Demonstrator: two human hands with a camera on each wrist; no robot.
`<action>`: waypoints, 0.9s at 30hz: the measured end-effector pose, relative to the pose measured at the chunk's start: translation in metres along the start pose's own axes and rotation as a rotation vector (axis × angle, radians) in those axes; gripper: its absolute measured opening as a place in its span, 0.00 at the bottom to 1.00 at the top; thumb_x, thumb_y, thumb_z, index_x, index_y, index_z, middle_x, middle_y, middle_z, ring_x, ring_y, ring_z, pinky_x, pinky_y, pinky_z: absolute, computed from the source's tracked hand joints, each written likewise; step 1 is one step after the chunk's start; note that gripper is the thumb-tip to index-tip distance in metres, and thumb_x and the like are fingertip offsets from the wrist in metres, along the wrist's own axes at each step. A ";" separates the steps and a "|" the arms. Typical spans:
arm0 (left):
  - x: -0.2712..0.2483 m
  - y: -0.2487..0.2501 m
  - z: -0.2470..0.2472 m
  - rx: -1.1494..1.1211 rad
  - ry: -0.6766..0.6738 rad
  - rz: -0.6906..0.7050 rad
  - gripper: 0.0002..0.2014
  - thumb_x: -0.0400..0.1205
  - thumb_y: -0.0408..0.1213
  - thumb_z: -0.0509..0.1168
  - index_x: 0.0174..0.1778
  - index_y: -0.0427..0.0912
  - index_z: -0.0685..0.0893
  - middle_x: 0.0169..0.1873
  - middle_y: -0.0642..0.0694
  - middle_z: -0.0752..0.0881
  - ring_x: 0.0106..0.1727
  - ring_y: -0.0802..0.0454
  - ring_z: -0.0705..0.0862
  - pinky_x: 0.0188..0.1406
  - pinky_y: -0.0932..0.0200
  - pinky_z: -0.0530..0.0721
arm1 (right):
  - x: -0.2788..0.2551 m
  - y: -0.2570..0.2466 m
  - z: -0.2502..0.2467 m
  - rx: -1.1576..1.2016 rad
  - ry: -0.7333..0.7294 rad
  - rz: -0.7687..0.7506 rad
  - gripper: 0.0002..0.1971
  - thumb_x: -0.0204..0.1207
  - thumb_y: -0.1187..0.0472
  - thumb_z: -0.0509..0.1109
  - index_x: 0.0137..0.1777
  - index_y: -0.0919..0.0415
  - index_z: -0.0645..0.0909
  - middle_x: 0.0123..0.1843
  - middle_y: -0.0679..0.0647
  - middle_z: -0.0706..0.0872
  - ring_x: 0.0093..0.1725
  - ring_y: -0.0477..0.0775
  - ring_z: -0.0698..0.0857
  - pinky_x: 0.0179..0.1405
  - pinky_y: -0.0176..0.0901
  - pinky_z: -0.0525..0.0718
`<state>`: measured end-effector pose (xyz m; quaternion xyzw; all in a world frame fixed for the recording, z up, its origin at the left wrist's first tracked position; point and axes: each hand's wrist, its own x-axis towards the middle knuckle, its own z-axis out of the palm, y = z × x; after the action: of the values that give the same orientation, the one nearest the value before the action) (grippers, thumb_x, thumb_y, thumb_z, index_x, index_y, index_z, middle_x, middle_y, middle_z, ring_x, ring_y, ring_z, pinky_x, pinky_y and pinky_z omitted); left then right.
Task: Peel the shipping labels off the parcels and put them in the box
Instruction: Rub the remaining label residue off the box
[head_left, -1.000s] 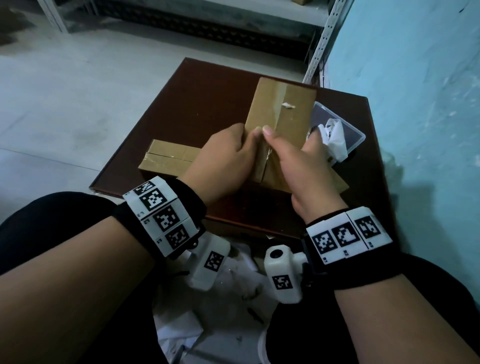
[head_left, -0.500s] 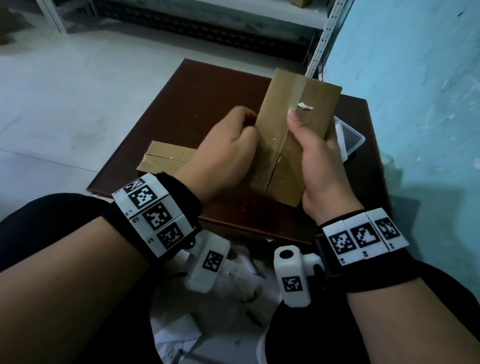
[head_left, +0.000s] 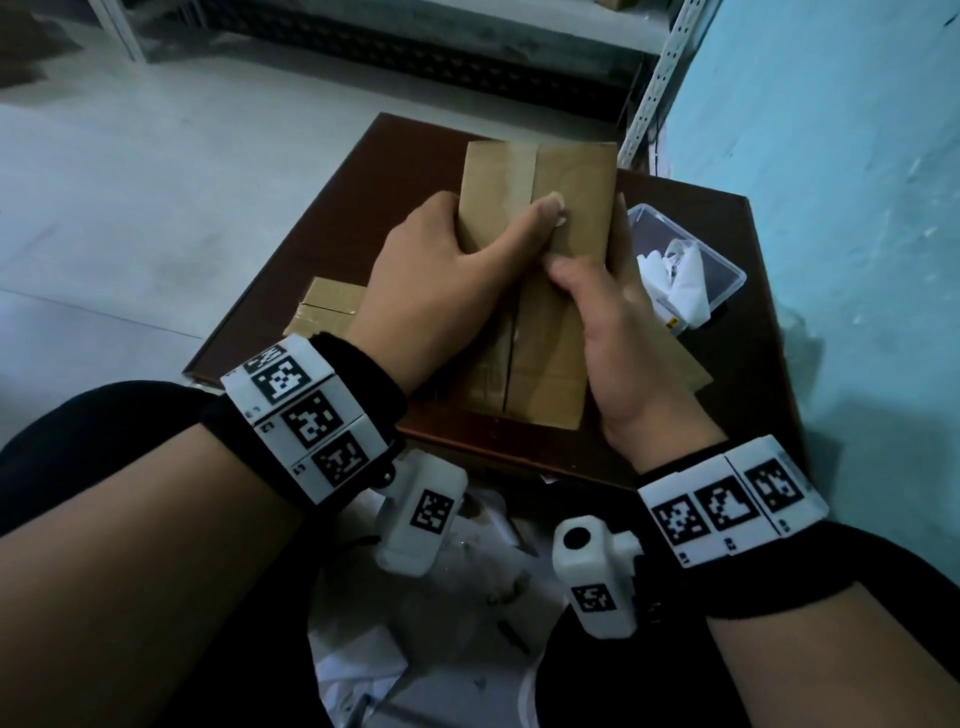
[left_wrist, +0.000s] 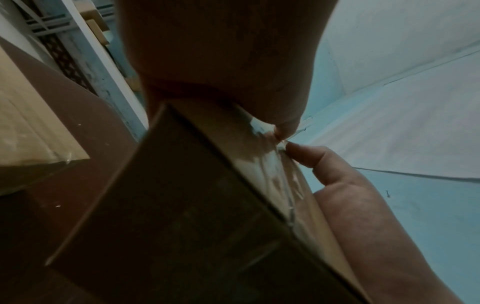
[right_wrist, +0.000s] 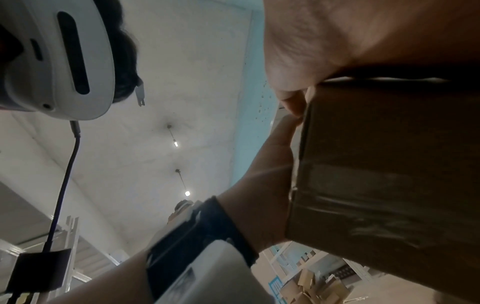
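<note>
Left of the left hand: a flat cardboard parcel lies on the dark brown table, partly hidden behind that hand.
Left hand: the left hand grips the left edge of the held parcel, fingers curled behind it and thumb laid across its front; the thumb tip touches a small white scrap of label stuck near the taped seam.
Between the hands: the held parcel is brown cardboard, raised above the table and tilted toward the person, with clear tape running down its middle.
Right hand: the right hand clasps the parcel's right side, thumb pressed on the front just below the left thumb, fingers wrapped behind; from the left wrist camera the two thumb tips nearly meet on the crinkled tape.
Under the right hand: another flat cardboard parcel rests on the table, mostly covered.
Right of the right hand: a clear plastic box sits on the table near the blue wall, holding crumpled white peeled labels.
</note>
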<state>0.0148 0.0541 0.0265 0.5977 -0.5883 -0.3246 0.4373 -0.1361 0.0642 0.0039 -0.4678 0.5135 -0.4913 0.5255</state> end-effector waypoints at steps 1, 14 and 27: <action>0.000 0.000 0.000 0.008 0.007 0.000 0.33 0.75 0.77 0.67 0.55 0.50 0.86 0.48 0.53 0.91 0.48 0.56 0.90 0.50 0.44 0.93 | -0.001 0.000 -0.001 -0.014 -0.005 -0.016 0.51 0.69 0.38 0.80 0.92 0.33 0.60 0.80 0.55 0.84 0.71 0.59 0.90 0.66 0.68 0.92; -0.001 -0.005 0.010 0.161 0.098 -0.027 0.32 0.84 0.76 0.55 0.50 0.47 0.83 0.41 0.55 0.85 0.42 0.58 0.85 0.38 0.56 0.77 | -0.004 0.001 -0.007 -0.142 0.045 -0.047 0.54 0.62 0.35 0.82 0.90 0.33 0.64 0.76 0.48 0.86 0.69 0.52 0.91 0.68 0.62 0.91; -0.011 -0.013 0.023 0.310 0.059 0.132 0.26 0.91 0.64 0.53 0.38 0.49 0.80 0.30 0.54 0.82 0.30 0.61 0.80 0.25 0.68 0.67 | -0.009 -0.007 -0.017 -0.201 0.180 -0.072 0.12 0.84 0.41 0.77 0.61 0.46 0.88 0.51 0.43 0.96 0.52 0.43 0.95 0.58 0.55 0.96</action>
<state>-0.0021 0.0603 0.0043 0.6275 -0.6561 -0.1828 0.3774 -0.1537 0.0731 0.0106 -0.4901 0.5880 -0.4962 0.4097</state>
